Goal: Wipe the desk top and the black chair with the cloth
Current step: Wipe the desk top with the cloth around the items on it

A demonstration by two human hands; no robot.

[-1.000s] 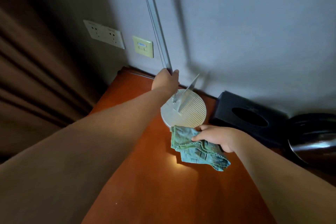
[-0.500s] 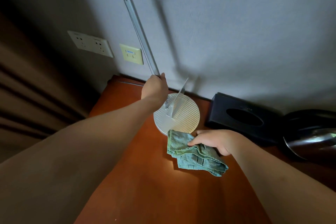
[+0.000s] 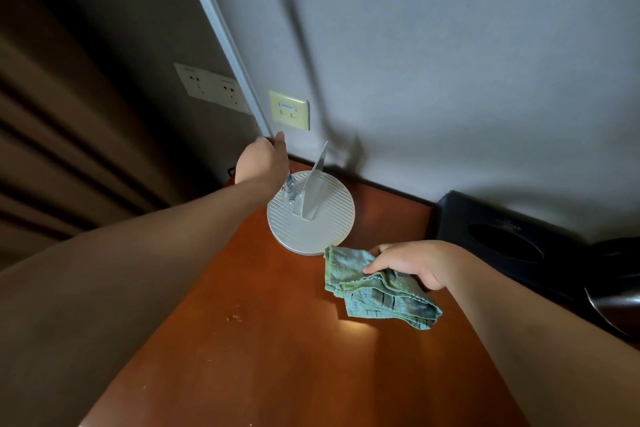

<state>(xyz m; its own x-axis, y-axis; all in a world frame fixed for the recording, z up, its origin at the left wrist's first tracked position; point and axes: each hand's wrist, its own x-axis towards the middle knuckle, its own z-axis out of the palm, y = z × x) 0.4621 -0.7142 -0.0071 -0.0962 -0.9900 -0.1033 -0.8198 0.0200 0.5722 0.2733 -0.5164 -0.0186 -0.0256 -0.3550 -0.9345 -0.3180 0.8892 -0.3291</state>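
Note:
The reddish-brown desk top [image 3: 270, 357] runs from the wall towards me. A crumpled green cloth [image 3: 377, 291] lies on it just in front of the lamp base, and my right hand [image 3: 412, 263] grips its far edge, fingers curled over the fabric. My left hand [image 3: 263, 159] reaches to the back of the desk and holds the lower end of the silver lamp arm [image 3: 228, 48]. The black chair is out of view.
The lamp's round ribbed base [image 3: 311, 218] stands near the wall. A black tissue box [image 3: 502, 239] sits at the back right, with a dark kettle [image 3: 616, 291] beside it. Wall sockets [image 3: 211, 87] and a brown curtain [image 3: 52, 149] are on the left.
The view has swung downward and to the right. My left hand still holds the lamp arm, and the lamp base has shifted slightly on the desk. The cloth stays under my right hand.

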